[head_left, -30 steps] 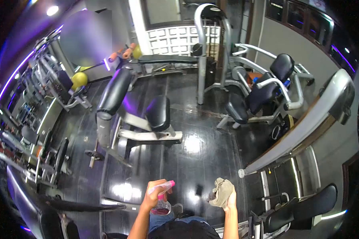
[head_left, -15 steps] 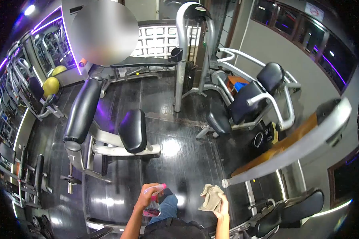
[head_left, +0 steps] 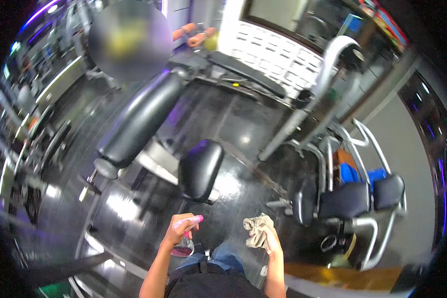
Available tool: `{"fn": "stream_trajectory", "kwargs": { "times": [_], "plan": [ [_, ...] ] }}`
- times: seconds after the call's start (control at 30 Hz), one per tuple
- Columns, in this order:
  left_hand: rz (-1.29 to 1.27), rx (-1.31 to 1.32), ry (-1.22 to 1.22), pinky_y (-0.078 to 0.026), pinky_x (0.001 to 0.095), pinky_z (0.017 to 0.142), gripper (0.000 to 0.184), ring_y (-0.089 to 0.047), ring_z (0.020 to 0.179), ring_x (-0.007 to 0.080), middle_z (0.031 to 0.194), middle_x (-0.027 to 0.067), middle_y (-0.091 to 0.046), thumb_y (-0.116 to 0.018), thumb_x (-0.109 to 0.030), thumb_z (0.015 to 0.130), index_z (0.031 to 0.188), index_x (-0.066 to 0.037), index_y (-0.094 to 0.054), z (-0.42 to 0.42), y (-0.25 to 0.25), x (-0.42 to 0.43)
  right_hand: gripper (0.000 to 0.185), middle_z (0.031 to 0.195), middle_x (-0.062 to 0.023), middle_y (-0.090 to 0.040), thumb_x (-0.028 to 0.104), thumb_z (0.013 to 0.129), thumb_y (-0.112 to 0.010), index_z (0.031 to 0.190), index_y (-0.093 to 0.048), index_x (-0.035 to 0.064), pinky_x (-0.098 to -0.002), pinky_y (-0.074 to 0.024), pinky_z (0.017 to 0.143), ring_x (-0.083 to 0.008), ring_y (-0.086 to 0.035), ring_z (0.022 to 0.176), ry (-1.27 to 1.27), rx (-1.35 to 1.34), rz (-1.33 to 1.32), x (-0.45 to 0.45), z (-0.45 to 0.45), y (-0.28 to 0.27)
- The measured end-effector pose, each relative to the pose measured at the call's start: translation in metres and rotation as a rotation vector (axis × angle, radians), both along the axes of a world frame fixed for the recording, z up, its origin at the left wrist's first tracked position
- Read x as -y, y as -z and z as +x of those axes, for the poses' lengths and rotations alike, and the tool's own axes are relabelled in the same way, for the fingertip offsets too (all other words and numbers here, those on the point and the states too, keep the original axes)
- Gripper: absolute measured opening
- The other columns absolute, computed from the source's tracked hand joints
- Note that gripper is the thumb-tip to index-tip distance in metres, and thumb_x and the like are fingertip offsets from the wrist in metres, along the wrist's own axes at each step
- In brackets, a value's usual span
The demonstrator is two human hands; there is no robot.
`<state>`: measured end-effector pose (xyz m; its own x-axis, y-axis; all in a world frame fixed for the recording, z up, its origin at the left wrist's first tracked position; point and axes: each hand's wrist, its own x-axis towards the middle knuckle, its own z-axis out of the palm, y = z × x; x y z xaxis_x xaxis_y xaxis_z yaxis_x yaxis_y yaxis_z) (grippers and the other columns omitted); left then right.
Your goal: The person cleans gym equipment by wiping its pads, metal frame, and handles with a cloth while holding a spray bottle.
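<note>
Left hand (head_left: 186, 227) clasped round spray bottle (head_left: 183, 250) (pink-topped), this side of black seat (head_left: 201, 170); right hand (head_left: 272, 243) clutching cloth (head_left: 258, 230), near-right of seat.

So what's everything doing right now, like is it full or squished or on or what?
Spray bottle: reddish liquid low inside
Cloth: crumpled
Left grip: closed around the spray bottle
Right grip: closed on the cloth
Black seat: nobody on it
Flat bench: nobody on it
Purple light strip: lit
Floor: shiny; can't tell if wet
</note>
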<state>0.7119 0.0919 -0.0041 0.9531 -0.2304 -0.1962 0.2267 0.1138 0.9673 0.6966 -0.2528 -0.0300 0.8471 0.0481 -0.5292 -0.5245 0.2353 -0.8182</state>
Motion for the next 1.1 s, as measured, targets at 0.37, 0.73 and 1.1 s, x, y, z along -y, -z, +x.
{"fn": "stream_trajectory", "kwargs": {
  "times": [0.37,0.73,1.1],
  "plan": [
    [0.214,-0.07,-0.918,-0.047,0.0282,0.047,0.04,-0.061,0.049,0.0179,0.073,0.0126,-0.066,-0.049,-0.033,0.081,0.079,0.005,-0.061,-0.045,0.027,-0.019,0.046,0.103,-0.0234,-0.07,0.02,0.083,-0.053,0.116,-0.06,-0.0115,-0.0381,-0.0558,0.084,-0.0321,-0.071,0.093,-1.109,-0.198,0.015,-0.133,0.239,0.032],
    [0.25,-0.097,-1.738,-0.046,0.0295,0.048,0.043,-0.06,0.05,0.0183,0.073,0.0115,-0.064,-0.047,-0.033,0.084,0.081,0.007,-0.065,-0.102,-0.013,0.076,0.05,0.135,-0.0203,-0.054,0.004,0.086,-0.054,0.135,-0.046,0.0081,-0.0585,-0.0552,0.088,-0.0382,-0.059,0.118,-1.81,-0.398,0.313,-0.309,0.243,0.03],
    [0.415,-0.005,-2.247,-0.047,0.029,0.048,0.039,-0.061,0.051,0.0175,0.075,0.0109,-0.064,-0.049,-0.026,0.082,0.085,0.008,-0.068,-0.19,-0.077,0.1,0.046,0.102,-0.014,-0.061,0.007,0.082,-0.055,0.128,-0.047,0.0133,-0.0295,-0.0484,0.051,-0.0222,-0.059,0.072,-2.198,-0.275,0.501,-0.402,0.035,-0.018]
  ]
}}
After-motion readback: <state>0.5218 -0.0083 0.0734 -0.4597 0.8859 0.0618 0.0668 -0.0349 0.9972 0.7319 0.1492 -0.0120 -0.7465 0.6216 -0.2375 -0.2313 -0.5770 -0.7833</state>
